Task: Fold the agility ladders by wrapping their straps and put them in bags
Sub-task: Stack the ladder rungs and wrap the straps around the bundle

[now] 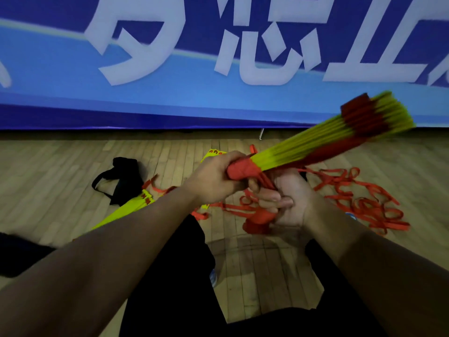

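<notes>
Yellow rungs: we see a gathered bundle of yellow rungs (pixel 315 139) held above the wooden floor (pixel 60 166), rising toward the upper right; its far end is motion-blurred.
Left hand: our left hand (pixel 213 181) has its fingers curled fully around the near end of the bundle, where red strap is wound tight around it.
Right hand: our right hand (pixel 289 200) sits just below and beside the left, fingers curled around a bunch of red strap (pixel 260 218); a wad of it hangs out under the palm.
Bundle relative to fingers: the wrapped end lies inside the left grip; strands run from it straight down into the right fingers.
Loose strap: a tangle of red strap (pixel 364 205) lies on the floor to the right of the hands.
Second ladder: another yellow rung stack (pixel 126 210) lies on the floor at left, partly behind the left forearm.
Bag: a black bag (pixel 124 178) lies on the floor just beyond that stack.
Backdrop: a blue banner (pixel 170 93) with large white characters stands along the floor's far edge.
</notes>
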### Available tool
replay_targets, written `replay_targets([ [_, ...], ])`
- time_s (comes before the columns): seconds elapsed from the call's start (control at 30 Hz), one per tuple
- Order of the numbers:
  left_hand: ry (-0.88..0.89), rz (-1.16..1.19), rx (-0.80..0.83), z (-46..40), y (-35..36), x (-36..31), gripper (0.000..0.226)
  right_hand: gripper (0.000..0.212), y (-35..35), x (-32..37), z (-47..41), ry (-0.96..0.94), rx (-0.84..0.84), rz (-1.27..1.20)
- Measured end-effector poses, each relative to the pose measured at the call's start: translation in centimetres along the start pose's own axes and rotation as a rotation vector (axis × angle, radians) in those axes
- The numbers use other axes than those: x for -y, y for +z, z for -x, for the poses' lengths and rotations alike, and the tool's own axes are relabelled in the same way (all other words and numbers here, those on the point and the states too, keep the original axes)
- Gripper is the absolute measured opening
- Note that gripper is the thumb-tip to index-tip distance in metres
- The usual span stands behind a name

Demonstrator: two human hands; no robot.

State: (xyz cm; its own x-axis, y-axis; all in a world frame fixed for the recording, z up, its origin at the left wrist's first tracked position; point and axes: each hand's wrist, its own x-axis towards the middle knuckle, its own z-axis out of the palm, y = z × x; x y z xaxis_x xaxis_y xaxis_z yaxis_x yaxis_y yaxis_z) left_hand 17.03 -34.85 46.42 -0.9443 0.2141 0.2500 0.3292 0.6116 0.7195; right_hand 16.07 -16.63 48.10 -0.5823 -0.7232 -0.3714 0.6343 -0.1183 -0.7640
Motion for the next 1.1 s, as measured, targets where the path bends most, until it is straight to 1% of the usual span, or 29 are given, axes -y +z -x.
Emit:
replay_targets([
  [0.03, -0.003, -0.102, -0.006, -0.3, -0.6, -0.4, 0.042, 0.054, -0.3, 0.3, -0.3, -0.023, -0.040, 0.023],
  [0.1, -0.035, -0.314, -0.027, -0.6, -1.6, -0.9, 0.053, 0.060, -0.8, 1.0, -0.6, -0.062, -0.099, 0.022],
  [0.13, -0.053, -0.370, -0.031, -0.6, -2.0, -1.3, 0.057, 0.060, -1.1, 1.3, -0.5, -0.089, -0.113, -0.031],
  [0.17, -0.079, -0.382, -0.022, -0.5, -2.3, -1.6, 0.058, 0.054, -1.3, 1.6, -0.4, -0.120, -0.111, -0.096],
  [0.2, -0.116, -0.346, 0.000, -0.5, -2.5, -2.0, 0.056, 0.046, -1.6, 1.7, -0.4, -0.143, -0.092, -0.141],
  [0.23, -0.164, -0.276, 0.037, -0.4, -2.5, -2.1, 0.050, 0.041, -1.8, 1.6, -0.4, -0.161, -0.073, -0.136],
  [0.27, -0.208, -0.198, 0.073, -0.3, -2.4, -2.0, 0.042, 0.040, -2.1, 1.3, -0.8, -0.179, -0.076, -0.053],
  [0.3, -0.242, -0.155, 0.100, -0.1, -2.1, -1.8, 0.034, 0.039, -2.4, 0.9, -1.2, -0.213, -0.110, 0.107],
  [0.37, -0.283, -0.107, 0.129, 0.3, -1.4, -1.6, 0.027, 0.029, -2.8, 0.1, -1.8, -0.297, -0.254, 0.518],
  [0.4, -0.316, -0.045, 0.135, 0.5, -1.1, -1.4, 0.026, 0.027, -2.8, -0.1, -1.8, -0.326, -0.313, 0.668],
  [0.43, -0.362, 0.032, 0.134, 0.7, -1.0, -1.3, 0.024, 0.028, -3.0, -0.2, -1.8, -0.330, -0.347, 0.752],
  [0.53, -0.475, 0.244, 0.135, 1.1, -0.7, -1.1, 0.019, 0.027, -3.3, 0.1, -1.5, -0.281, -0.344, 0.817],
  [0.63, -0.523, 0.383, 0.134, 1.1, -0.5, -0.7, 0.019, 0.026, -3.0, -0.1, -1.6, -0.244, -0.316, 0.717],
  [0.73, -0.562, 0.484, 0.153, 1.3, -0.8, -1.3, 0.022, 0.020, -2.7, -0.8, -1.2, -0.193, -0.370, 0.669],
  [0.8, -0.574, 0.534, 0.189, 1.7, -1.2, -1.9, 0.024, 0.022, -3.0, -0.8, -0.5, -0.124, -0.315, 0.566],
  [0.9, -0.626, 0.643, 0.272, 2.4, -1.3, -2.0, 0.035, 0.033, -3.0, -0.9, 0.4, -0.087, -0.177, 0.417],
  [0.93, -0.615, 0.616, 0.310, 2.5, -1.1, -2.0, 0.037, 0.036, -3.0, -1.1, 0.5, -0.089, -0.159, 0.418],
  [0.97, -0.576, 0.528, 0.344, 2.7, -0.9, -1.8, 0.046, 0.037, -3.0, -1.3, 0.4, -0.087, -0.158, 0.446],
  [1.03, -0.456, 0.286, 0.372, 2.8, -0.2, -1.3, 0.081, 0.040, -3.3, -1.7, 0.1, -0.046, -0.167, 0.512],
  [1.07, -0.411, 0.179, 0.342, 2.8, 0.3, -1.0, 0.092, 0.040, -3.5, -1.8, -0.1, -0.016, -0.169, 0.533],
  [1.1, -0.384, 0.085, 0.297, 2.7, 0.7, -0.7, 0.093, 0.037, -3.6, -1.8, -0.4, 0.002, -0.177, 0.576],
])
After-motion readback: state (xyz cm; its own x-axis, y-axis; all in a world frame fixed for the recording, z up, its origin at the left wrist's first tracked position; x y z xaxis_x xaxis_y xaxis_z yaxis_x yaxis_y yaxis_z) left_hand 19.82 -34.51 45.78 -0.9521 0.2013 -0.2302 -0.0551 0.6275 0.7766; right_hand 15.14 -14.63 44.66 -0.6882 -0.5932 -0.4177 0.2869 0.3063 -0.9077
